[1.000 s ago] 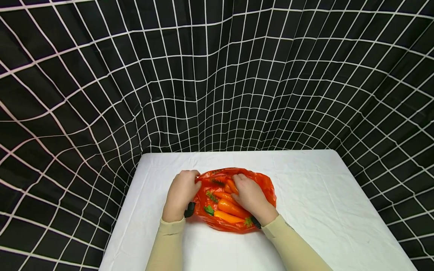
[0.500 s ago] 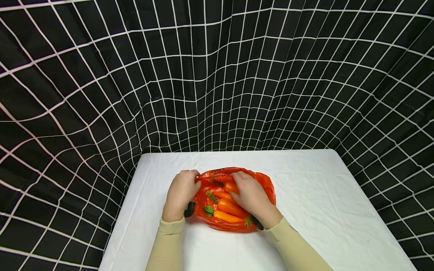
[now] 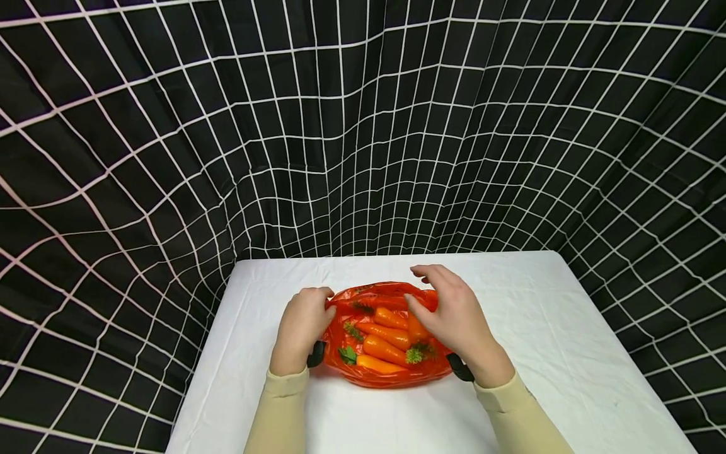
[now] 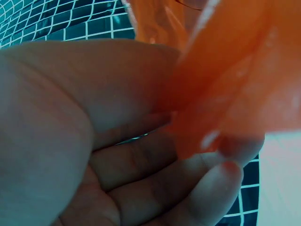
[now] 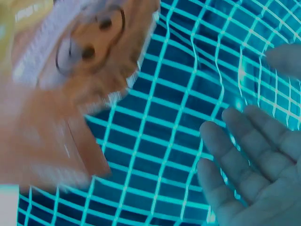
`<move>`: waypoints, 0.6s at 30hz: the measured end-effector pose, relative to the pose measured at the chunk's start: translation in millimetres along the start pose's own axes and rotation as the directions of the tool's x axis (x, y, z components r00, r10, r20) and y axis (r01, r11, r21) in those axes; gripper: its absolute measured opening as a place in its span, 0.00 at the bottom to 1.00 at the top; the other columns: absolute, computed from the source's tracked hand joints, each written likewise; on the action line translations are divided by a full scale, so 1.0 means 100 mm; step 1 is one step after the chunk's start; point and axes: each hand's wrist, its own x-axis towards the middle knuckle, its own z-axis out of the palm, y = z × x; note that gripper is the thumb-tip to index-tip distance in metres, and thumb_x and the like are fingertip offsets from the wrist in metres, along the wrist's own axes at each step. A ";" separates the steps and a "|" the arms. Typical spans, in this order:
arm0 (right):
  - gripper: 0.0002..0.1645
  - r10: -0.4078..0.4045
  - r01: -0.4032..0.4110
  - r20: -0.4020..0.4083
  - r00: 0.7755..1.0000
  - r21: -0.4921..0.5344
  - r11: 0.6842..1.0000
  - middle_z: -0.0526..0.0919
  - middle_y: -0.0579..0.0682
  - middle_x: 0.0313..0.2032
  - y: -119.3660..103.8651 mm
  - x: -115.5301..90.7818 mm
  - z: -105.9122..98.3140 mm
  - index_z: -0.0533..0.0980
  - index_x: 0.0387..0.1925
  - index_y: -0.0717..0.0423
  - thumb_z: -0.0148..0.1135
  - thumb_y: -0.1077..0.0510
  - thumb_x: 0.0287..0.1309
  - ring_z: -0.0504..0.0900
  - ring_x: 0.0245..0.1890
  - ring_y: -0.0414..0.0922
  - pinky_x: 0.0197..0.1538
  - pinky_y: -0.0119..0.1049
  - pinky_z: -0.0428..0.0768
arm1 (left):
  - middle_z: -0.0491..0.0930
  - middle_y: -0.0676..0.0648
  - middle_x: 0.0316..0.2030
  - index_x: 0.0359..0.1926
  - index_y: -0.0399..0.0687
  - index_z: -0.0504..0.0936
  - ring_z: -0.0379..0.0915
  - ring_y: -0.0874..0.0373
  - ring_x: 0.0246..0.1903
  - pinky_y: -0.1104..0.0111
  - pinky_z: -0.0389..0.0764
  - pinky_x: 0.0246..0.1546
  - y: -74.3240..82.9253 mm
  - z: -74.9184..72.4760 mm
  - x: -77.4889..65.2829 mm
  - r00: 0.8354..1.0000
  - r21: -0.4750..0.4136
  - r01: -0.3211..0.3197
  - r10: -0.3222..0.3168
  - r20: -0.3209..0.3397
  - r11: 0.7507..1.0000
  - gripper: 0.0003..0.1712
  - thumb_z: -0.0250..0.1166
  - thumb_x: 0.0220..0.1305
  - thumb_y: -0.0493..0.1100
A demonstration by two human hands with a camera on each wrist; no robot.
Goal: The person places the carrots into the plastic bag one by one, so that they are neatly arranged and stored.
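A red plastic bag (image 3: 377, 380) lies with its mouth spread, several orange carrots (image 3: 384, 348) with green tops inside it. My left hand (image 3: 302, 325) pinches the bag's left edge; in the left wrist view the thin film (image 4: 235, 70) runs between thumb and fingers. Over the bag's right side is my right hand (image 3: 458, 312), fingers spread and holding nothing. The right wrist view shows its fingers (image 5: 230, 150) apart from the bag (image 5: 47, 136), which bears a printed smiling face. Part of the bag's right side is hidden under the right hand.
The bag rests on a table with a white cloth (image 3: 544, 353). A black curtain with a white grid (image 3: 351, 157) surrounds the table at the back and sides. Dark bands (image 3: 316, 354) sit on both wrists.
My right hand has come up out of the bag and moved right, uncovering more carrots. Another carrot now lies at the right inside the bag. The left hand keeps its place at the bag's edge.
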 end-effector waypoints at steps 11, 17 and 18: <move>0.39 -0.093 0.080 -0.106 0.990 -0.120 0.989 0.87 0.54 0.66 0.23 -0.10 -0.20 0.81 0.71 0.53 0.75 0.39 0.66 0.83 0.67 0.59 0.72 0.62 0.76 | 0.92 0.45 0.37 0.47 0.45 0.94 0.89 0.49 0.36 0.52 0.89 0.36 0.04 -0.15 -0.17 0.990 0.014 -0.062 0.064 -0.128 0.998 0.17 0.76 0.73 0.54; 0.39 -0.107 0.083 -0.126 0.986 -0.181 0.980 0.85 0.55 0.68 0.34 -0.17 -0.21 0.80 0.72 0.54 0.69 0.36 0.69 0.81 0.69 0.59 0.74 0.61 0.72 | 0.92 0.43 0.43 0.49 0.44 0.94 0.92 0.45 0.43 0.48 0.92 0.42 0.09 -0.22 -0.20 0.973 0.015 -0.084 0.085 -0.213 0.996 0.23 0.74 0.75 0.59; 0.40 -0.104 0.080 -0.124 0.987 -0.189 0.979 0.85 0.56 0.69 0.35 -0.18 -0.21 0.80 0.73 0.54 0.68 0.35 0.69 0.80 0.70 0.60 0.75 0.62 0.72 | 0.92 0.43 0.45 0.50 0.43 0.94 0.92 0.45 0.45 0.47 0.92 0.43 0.09 -0.22 -0.21 0.972 0.009 -0.087 0.087 -0.218 0.996 0.24 0.73 0.75 0.60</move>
